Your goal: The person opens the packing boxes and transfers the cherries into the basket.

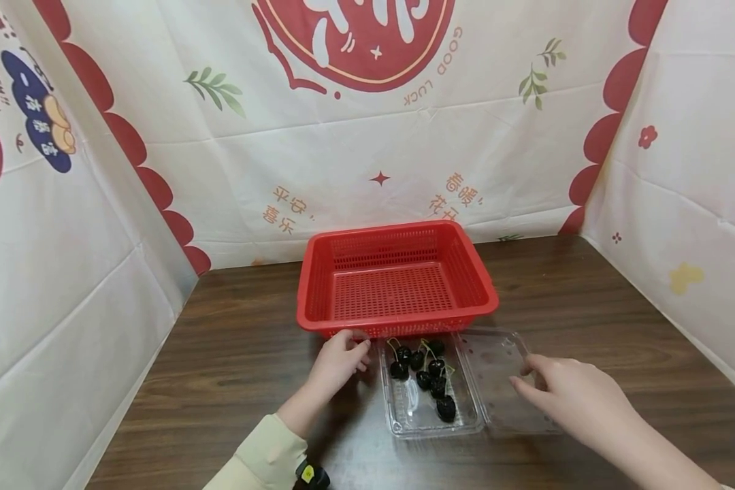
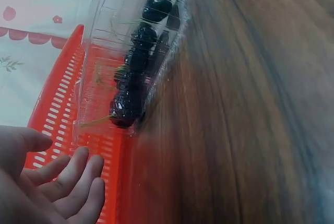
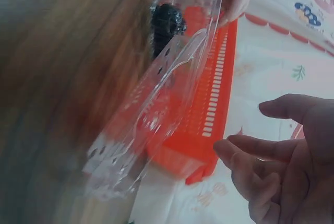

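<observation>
A clear plastic clamshell box (image 1: 412, 420) lies on the table, its lid (image 1: 496, 378) folded out to the right. Several dark cherries (image 1: 437, 386) with green stems are in the box, mostly toward its middle and back. Beside the box's left edge, my left hand (image 1: 338, 364) has loosely bent fingers and nothing in them; the left wrist view shows a gap to the cherries (image 2: 136, 57). My right hand (image 1: 572, 395) hovers at the outer edge of the lid, thumb and fingers spread apart. In the right wrist view the lid (image 3: 148, 114) stands clear of those fingers.
Directly behind the box stands a red perforated plastic basket (image 1: 398, 320) with nothing inside. The brown wooden table (image 1: 233, 381) is enclosed at the back and sides by a printed white cloth (image 1: 355, 163). A black-and-yellow device (image 1: 311, 474) sits at the left sleeve.
</observation>
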Demonstrator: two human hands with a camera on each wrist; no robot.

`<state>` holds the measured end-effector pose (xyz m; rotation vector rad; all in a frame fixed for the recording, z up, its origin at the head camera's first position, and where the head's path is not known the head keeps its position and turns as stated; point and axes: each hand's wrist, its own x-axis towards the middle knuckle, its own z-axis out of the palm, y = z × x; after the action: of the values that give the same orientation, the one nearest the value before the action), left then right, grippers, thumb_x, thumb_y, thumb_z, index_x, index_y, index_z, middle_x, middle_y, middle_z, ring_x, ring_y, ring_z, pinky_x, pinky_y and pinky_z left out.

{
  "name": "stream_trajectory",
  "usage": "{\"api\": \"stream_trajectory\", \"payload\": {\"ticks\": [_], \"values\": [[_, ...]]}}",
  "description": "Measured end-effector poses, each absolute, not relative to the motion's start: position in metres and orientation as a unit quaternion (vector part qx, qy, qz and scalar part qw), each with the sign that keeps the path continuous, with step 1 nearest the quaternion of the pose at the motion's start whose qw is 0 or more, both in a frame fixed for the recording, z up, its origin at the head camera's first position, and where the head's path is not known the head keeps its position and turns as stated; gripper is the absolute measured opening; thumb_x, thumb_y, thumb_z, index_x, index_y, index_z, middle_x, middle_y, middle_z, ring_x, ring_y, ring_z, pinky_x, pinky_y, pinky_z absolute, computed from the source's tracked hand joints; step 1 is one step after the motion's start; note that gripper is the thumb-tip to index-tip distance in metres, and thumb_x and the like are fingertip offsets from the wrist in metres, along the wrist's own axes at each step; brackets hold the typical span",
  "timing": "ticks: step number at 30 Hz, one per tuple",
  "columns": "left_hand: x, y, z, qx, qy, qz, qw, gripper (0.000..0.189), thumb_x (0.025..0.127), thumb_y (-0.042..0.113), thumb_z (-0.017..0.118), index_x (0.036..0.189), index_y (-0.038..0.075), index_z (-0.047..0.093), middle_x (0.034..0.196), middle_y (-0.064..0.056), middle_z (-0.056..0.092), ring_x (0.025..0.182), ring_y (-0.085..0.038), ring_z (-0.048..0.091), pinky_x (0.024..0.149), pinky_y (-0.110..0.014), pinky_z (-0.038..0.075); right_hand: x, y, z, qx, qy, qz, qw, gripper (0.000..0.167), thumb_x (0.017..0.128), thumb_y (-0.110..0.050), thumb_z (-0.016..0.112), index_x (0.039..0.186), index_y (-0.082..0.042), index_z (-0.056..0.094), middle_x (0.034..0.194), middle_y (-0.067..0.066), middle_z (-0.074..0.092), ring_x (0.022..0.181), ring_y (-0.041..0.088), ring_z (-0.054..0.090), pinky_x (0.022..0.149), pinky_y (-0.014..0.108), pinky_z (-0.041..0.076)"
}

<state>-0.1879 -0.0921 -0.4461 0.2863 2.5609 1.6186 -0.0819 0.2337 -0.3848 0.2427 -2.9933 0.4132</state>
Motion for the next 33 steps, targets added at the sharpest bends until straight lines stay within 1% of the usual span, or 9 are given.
{"api": "stream_trajectory", "payload": {"ticks": [2,5,10,14,17,19,24,29,33], "values": [[-0.184,-0.094,-0.444,0.109,0.863,0.493,0.026,0.015,0.094,0.017,0.06,0.099,0.004,0.066,0.071,-0.007,0.065,0.061,-0.02,0.064,0.062,-0.033,0.052,-0.084,0.228,-0.384,0.103,-0.984,0.13,0.071,0.015,0.084,-0.032,0.072,0.087,-0.018,0.067,0.063,-0.016,0.047,0.054,0.005,0.043,0.05,0.031,0.037],[-0.177,-0.097,-0.442,0.137,0.894,0.426,-0.021,0.009,0.093,0.019,0.062,0.089,0.013,0.067,0.069,0.004,0.062,0.061,-0.01,0.058,0.063,-0.03,0.047,-0.09,0.221,-0.384,0.14,-0.978,0.128,0.089,0.011,0.081,-0.026,0.074,0.082,-0.022,0.064,0.068,-0.018,0.051,0.057,0.002,0.047,0.051,0.031,0.04],[-0.165,-0.099,-0.434,0.203,0.905,0.358,-0.11,0.007,0.092,0.022,0.064,0.085,0.022,0.067,0.067,0.016,0.054,0.061,-0.004,0.049,0.061,-0.026,0.043,-0.101,0.211,-0.385,0.191,-0.968,0.124,0.106,0.014,0.077,-0.022,0.076,0.081,-0.023,0.062,0.078,-0.013,0.06,0.065,0.009,0.059,0.055,0.034,0.047],[-0.163,-0.1,-0.424,0.281,0.884,0.307,-0.211,0.009,0.088,0.017,0.066,0.081,0.022,0.065,0.067,0.017,0.052,0.06,-0.001,0.048,0.057,-0.022,0.042,-0.109,0.204,-0.387,0.243,-0.955,0.106,0.131,0.016,0.076,-0.02,0.077,0.085,-0.021,0.065,0.083,-0.01,0.063,0.072,0.012,0.063,0.06,0.034,0.051],[-0.171,-0.103,-0.415,0.334,0.863,0.244,-0.291,0.008,0.085,0.015,0.066,0.079,0.02,0.064,0.065,0.013,0.053,0.058,-0.003,0.048,0.053,-0.023,0.041,-0.114,0.201,-0.387,0.269,-0.947,0.093,0.149,0.018,0.074,-0.019,0.079,0.088,-0.021,0.066,0.086,-0.011,0.063,0.076,0.013,0.065,0.062,0.034,0.052],[-0.179,-0.105,-0.409,0.357,0.85,0.204,-0.328,0.004,0.083,0.016,0.065,0.08,0.017,0.065,0.066,0.009,0.057,0.057,-0.006,0.051,0.051,-0.024,0.043,-0.117,0.198,-0.387,0.276,-0.945,0.086,0.151,0.02,0.074,-0.018,0.08,0.088,-0.02,0.067,0.087,-0.011,0.062,0.077,0.014,0.064,0.063,0.035,0.052],[-0.201,-0.113,-0.394,0.373,0.844,0.143,-0.356,0.006,0.085,0.018,0.064,0.085,0.013,0.068,0.072,0.001,0.066,0.059,-0.013,0.06,0.051,-0.028,0.048,-0.124,0.191,-0.386,0.292,-0.945,0.076,0.127,0.021,0.074,-0.017,0.082,0.086,-0.018,0.065,0.083,-0.009,0.06,0.074,0.011,0.063,0.06,0.032,0.051],[-0.223,-0.12,-0.386,0.354,0.859,0.12,-0.35,0.009,0.087,0.02,0.064,0.089,0.012,0.069,0.076,-0.001,0.068,0.061,-0.015,0.061,0.053,-0.029,0.049,-0.128,0.188,-0.386,0.298,-0.945,0.075,0.11,0.022,0.073,-0.018,0.083,0.086,-0.018,0.065,0.08,-0.01,0.058,0.07,0.007,0.059,0.056,0.029,0.048],[-0.238,-0.125,-0.384,0.327,0.875,0.113,-0.34,0.009,0.088,0.019,0.064,0.09,0.012,0.069,0.074,-0.001,0.066,0.06,-0.015,0.059,0.053,-0.029,0.049,-0.132,0.187,-0.387,0.304,-0.944,0.069,0.107,0.021,0.074,-0.02,0.083,0.085,-0.019,0.065,0.08,-0.01,0.058,0.072,0.01,0.059,0.057,0.031,0.049]]}}
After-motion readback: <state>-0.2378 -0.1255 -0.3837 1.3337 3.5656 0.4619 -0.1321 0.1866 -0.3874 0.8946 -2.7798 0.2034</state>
